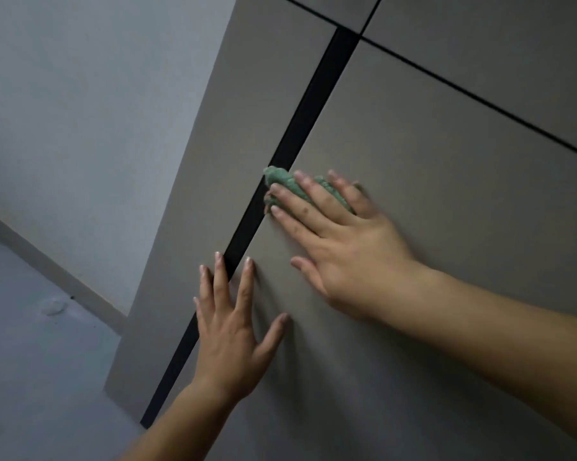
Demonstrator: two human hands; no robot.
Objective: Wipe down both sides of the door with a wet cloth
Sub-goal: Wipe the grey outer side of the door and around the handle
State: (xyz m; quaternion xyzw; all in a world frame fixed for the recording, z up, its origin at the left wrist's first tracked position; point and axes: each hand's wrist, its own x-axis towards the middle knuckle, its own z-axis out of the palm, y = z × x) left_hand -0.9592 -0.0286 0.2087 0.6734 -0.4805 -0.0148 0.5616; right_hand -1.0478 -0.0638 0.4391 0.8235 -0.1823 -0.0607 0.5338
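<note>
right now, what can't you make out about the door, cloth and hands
In the head view:
1. cloth: mostly hidden under the right hand; wetness unclear.
2. door: top and right edge cut off by the frame; far side unseen.
3. pale thing on the floor: too small and blurred to name.

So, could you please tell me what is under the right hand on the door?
A bunched green cloth, pressed against the grey door at the black strip. Its end pokes out past the fingertips; how far it reaches beneath the right hand is covered.
</note>
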